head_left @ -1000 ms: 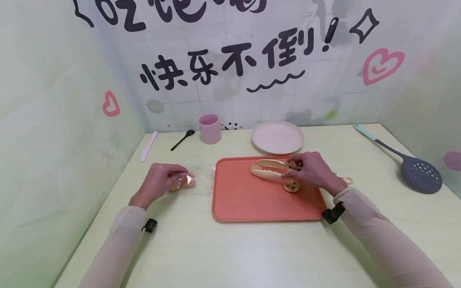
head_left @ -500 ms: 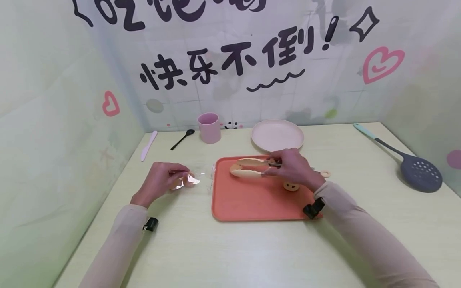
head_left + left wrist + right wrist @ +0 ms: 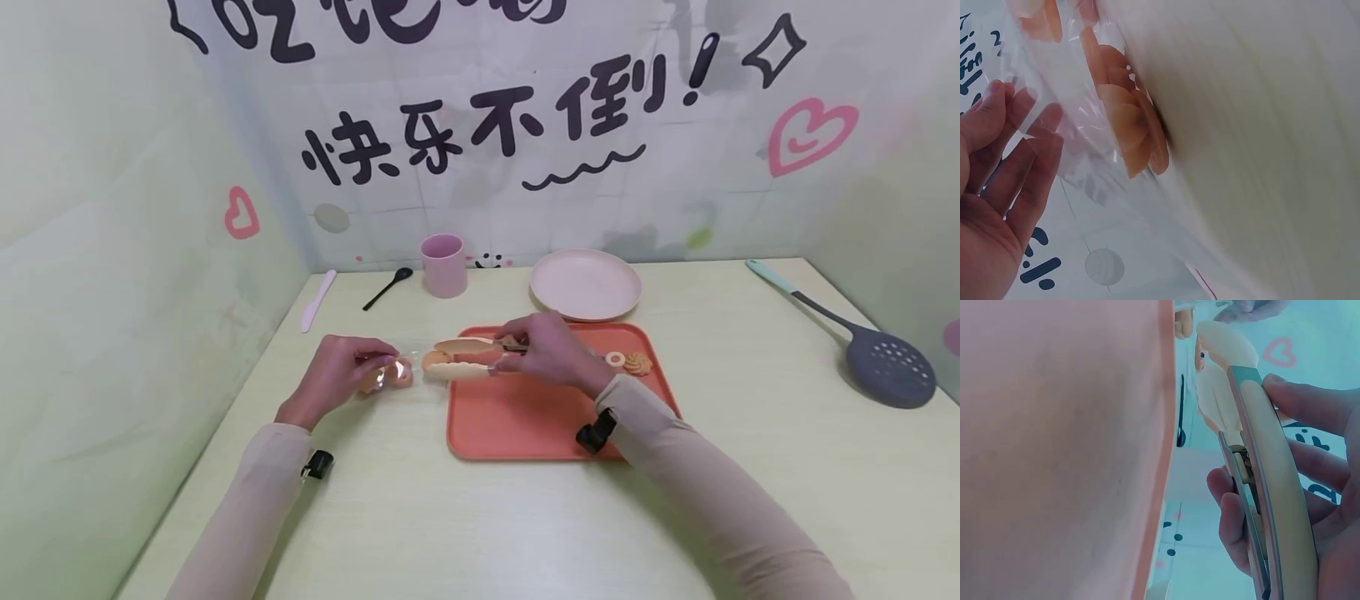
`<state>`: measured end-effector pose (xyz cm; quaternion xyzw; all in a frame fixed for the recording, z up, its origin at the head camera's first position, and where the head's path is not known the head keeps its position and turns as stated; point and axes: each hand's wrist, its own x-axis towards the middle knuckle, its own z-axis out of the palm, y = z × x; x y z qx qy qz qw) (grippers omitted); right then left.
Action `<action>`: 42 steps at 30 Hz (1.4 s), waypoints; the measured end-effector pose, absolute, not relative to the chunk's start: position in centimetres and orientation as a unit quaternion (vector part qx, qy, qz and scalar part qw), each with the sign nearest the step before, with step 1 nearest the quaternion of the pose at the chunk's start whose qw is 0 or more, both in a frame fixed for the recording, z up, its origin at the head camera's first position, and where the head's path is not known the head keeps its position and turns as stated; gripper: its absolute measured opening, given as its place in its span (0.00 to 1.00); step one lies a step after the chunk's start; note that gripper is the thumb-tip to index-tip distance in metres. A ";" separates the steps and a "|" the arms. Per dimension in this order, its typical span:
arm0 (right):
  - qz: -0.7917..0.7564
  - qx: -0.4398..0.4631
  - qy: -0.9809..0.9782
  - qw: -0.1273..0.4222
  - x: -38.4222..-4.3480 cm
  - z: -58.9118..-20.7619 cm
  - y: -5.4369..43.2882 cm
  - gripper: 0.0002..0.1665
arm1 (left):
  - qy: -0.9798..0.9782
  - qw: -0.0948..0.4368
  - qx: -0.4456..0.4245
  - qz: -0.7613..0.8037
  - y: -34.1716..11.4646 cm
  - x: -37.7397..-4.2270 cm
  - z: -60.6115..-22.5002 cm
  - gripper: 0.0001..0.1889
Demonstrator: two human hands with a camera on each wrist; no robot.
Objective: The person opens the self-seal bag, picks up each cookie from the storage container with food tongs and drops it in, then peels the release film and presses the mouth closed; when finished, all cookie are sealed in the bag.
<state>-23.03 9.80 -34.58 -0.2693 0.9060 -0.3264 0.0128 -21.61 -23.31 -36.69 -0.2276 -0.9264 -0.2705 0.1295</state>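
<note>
The left hand (image 3: 335, 375) pinches the clear bag (image 3: 390, 377), with biscuits (image 3: 1125, 119) lying inside. At its right end, by the left edge of the tray (image 3: 517, 429), the tongs (image 3: 459, 372) hold a round biscuit (image 3: 437, 360); whether it is within the bag, I cannot tell. The right hand (image 3: 551, 350) is curled round the tongs. The step looks like bagging this biscuit, and the next move calls for easing it left, then releasing

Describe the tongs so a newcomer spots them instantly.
Start at the orange-red tray. Over it, the right hand grips the tongs, which point left towards the clear plastic bag. Unlike the single-headed black spoon, they end in two cream, scalloped tips.
</note>
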 end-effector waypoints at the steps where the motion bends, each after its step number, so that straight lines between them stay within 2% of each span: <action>1: -0.326 -0.270 0.906 0.013 -23.1 -34.6 9.6 0.24 | -0.926 0.129 -0.228 -0.273 -23.3 -21.6 -36.7 0.06; 19: -0.363 -0.280 0.886 0.060 -23.7 -35.1 5.8 0.20 | -0.926 0.128 -0.225 -0.276 -23.0 -21.4 -36.6 0.07; 27: -0.364 -0.257 0.893 0.060 -23.5 -35.3 4.8 0.20 | -0.929 0.130 -0.218 -0.271 -22.9 -21.5 -36.6 0.08; 42: -0.367 -0.278 0.886 0.050 -23.8 -35.6 3.9 0.20 | -0.931 0.131 -0.219 -0.260 -22.8 -21.3 -36.1 0.07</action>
